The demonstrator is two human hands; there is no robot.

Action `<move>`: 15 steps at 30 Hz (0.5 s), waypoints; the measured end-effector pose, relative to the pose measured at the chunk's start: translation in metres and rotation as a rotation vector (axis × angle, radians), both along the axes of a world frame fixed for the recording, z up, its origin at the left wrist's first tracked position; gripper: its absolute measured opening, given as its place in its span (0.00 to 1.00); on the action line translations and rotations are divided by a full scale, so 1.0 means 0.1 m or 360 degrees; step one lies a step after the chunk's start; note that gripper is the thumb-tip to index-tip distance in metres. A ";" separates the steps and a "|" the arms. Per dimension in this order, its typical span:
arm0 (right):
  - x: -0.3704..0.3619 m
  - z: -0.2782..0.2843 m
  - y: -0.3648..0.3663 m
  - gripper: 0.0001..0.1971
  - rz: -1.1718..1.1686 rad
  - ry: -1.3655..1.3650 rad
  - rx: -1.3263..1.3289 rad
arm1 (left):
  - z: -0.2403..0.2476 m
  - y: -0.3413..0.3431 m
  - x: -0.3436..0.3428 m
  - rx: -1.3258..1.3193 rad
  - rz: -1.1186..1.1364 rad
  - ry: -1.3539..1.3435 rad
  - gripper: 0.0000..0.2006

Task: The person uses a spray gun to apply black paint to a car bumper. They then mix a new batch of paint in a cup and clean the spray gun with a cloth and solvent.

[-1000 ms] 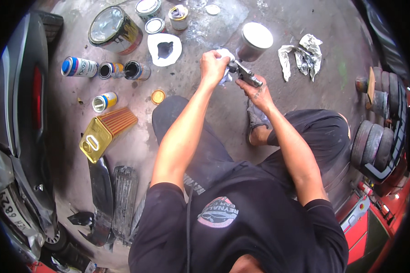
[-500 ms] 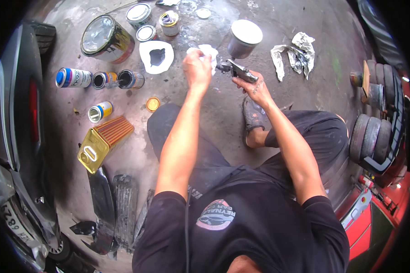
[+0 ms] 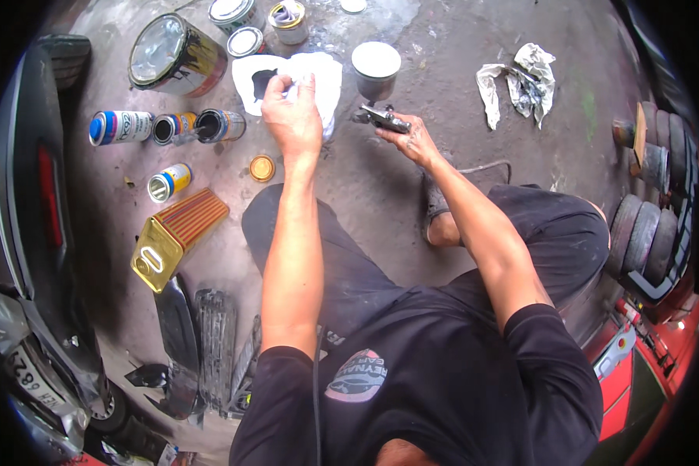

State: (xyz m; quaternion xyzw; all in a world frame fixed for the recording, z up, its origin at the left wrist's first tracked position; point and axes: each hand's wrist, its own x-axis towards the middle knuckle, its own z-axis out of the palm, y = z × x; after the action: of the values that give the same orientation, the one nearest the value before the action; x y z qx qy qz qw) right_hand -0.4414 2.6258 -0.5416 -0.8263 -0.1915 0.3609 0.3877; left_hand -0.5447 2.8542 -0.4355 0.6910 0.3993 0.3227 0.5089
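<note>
My right hand (image 3: 413,141) is wrapped round the handle of a spray gun (image 3: 382,118). The gun's paint cup with a white lid (image 3: 376,60) stands up on its far side. In front of me, my left hand (image 3: 292,116) is closed on a white cloth (image 3: 321,78) that hangs open, its fingers pinching the upper part. Behind that hand lies a white sheet with a black patch (image 3: 262,81), partly covered by the cloth. The tip of the gun is beside the cloth, apart from it.
Left stand a large paint can (image 3: 163,58), several smaller tins, open cans of dark paint (image 3: 210,124) and a gold rectangular tin (image 3: 159,252). A crumpled, stained paper (image 3: 526,84) lies right. A grey car (image 3: 39,217) borders the left; stacked tyres (image 3: 645,233) stand right.
Both hands have moved left, the left one carrying the cloth over near the black-patched sheet. The cloth is now spread wider. The spray gun has come along, its cup tilted differently.
</note>
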 end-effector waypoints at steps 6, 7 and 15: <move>0.18 0.94 -0.09 0.16 0.0045 0.0281 0.0006 | -0.32 0.06 0.12 -0.0648 0.0055 -0.0482 0.10; 0.24 1.19 -0.11 0.15 0.0061 0.0287 0.0051 | -0.23 0.00 0.17 -0.0905 0.0061 -0.0653 0.09; 0.33 2.18 -0.33 0.11 0.0118 0.0234 -0.0005 | 0.53 -0.68 0.41 -0.0901 -0.0787 -0.0771 0.27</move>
State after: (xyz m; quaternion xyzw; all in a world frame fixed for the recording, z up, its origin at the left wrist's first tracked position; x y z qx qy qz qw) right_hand -0.4085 2.5927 -0.3238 -0.7905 -0.1924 0.4351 0.3858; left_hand -0.5038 2.7862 -0.3824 0.5037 0.1639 0.2218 0.8187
